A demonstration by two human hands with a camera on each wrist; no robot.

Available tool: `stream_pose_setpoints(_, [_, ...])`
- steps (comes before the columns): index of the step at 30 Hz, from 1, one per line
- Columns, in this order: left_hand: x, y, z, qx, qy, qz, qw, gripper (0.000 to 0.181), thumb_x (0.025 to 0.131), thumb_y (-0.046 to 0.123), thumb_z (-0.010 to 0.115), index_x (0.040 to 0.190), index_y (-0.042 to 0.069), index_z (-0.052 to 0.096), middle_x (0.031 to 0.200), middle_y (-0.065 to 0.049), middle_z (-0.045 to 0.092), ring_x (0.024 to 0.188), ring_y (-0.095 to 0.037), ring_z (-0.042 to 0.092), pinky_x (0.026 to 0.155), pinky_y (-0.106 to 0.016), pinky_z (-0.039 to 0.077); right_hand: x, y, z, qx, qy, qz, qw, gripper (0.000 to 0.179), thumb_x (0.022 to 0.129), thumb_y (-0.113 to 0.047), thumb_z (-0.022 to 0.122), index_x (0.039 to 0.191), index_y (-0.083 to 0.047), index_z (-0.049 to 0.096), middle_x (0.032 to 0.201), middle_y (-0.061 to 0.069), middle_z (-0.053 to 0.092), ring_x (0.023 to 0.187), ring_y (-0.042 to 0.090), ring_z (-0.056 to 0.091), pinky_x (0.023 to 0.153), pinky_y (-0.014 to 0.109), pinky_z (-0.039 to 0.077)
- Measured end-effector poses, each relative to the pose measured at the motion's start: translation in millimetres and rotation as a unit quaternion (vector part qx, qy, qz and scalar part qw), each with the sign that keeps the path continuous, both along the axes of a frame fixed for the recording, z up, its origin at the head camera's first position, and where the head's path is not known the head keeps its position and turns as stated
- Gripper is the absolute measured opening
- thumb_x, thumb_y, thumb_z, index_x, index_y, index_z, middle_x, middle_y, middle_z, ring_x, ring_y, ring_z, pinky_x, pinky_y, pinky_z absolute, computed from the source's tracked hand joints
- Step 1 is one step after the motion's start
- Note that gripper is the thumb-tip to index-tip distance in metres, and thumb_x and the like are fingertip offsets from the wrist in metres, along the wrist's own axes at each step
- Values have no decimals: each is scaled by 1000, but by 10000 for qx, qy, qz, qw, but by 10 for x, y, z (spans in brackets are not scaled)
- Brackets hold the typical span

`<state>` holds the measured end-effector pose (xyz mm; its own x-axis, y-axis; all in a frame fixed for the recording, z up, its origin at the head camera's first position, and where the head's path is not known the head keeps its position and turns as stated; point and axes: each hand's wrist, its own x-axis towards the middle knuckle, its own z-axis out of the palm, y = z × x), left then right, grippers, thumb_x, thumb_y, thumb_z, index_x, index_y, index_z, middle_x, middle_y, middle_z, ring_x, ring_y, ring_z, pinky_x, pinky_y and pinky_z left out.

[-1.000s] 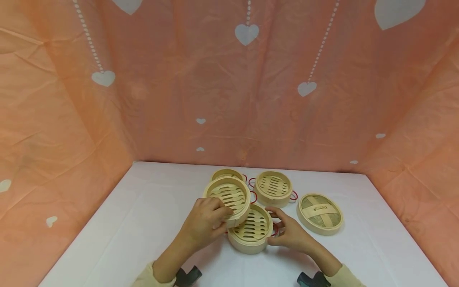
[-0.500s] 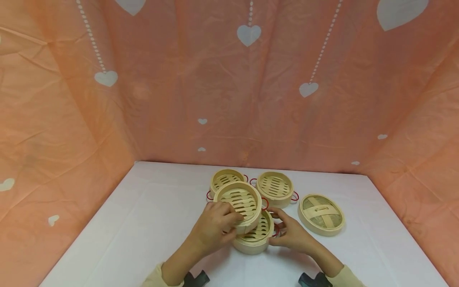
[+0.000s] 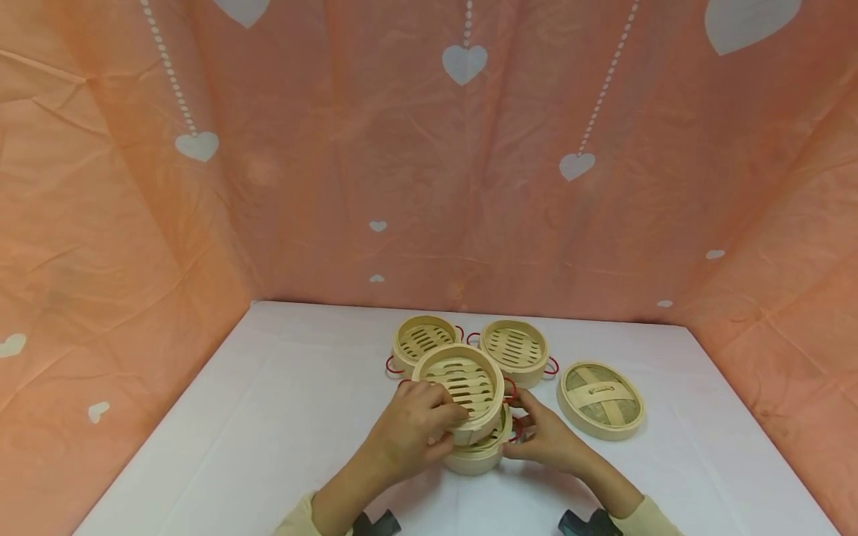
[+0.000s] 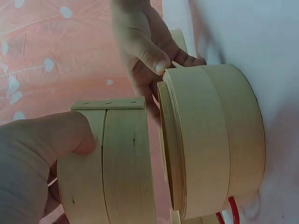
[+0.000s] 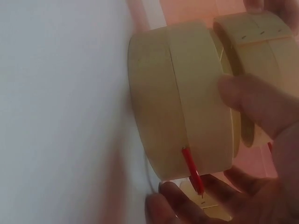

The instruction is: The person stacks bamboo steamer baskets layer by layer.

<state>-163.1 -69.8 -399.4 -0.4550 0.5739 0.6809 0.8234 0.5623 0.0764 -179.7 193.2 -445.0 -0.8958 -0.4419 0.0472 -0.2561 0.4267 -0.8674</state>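
On the left, the left hand point(image 3: 409, 432) grips the upper steamer basket point(image 3: 459, 387) by its near wall, fingers curled round the rim, holding it in the air just above and slightly left and far of the lower steamer basket point(image 3: 476, 454), which sits on the white table point(image 3: 268, 417) near the person. The left wrist view shows a clear gap between the two, so they are apart, not yet nested. Both baskets are round with no long axis; each lies level with its open, slatted side facing up, so the upper one's base faces the lower one's rim. To the right, the right hand point(image 3: 546, 439) clasps the lower basket's right wall, thumb and fingers curled round it beside the red loop point(image 5: 191, 170). Farther off stand two more baskets point(image 3: 512, 350), and well right lies a woven lid point(image 3: 599, 398).
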Motion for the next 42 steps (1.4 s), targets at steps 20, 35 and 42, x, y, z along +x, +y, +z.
stream_pose_setpoints(20, [21,76,-67,-78,52,-87,9999,32,59,15,76,88,27,68,79,13,53,79,-6,51,76,-27,41,10,24,3,-200,-345,60,9992,91,75,-16,81,149,-10,27,132,23,46,97,25,57,73,25,51])
stream_pose_setpoints(35, [36,112,-85,-155,-59,-84,9998,32,60,15,75,88,27,67,80,12,53,81,-7,52,78,-29,41,-17,32,3,-72,-360,-4,9993,90,75,-18,81,147,-5,29,137,26,46,103,26,59,74,26,53])
stream_pose_setpoints(42, [46,116,-95,-150,-29,-88,9998,32,59,15,74,87,27,66,79,12,52,80,-7,51,78,-28,41,-37,40,-6,-83,-328,21,9994,90,72,-15,82,145,-4,31,136,26,47,101,25,59,73,26,53])
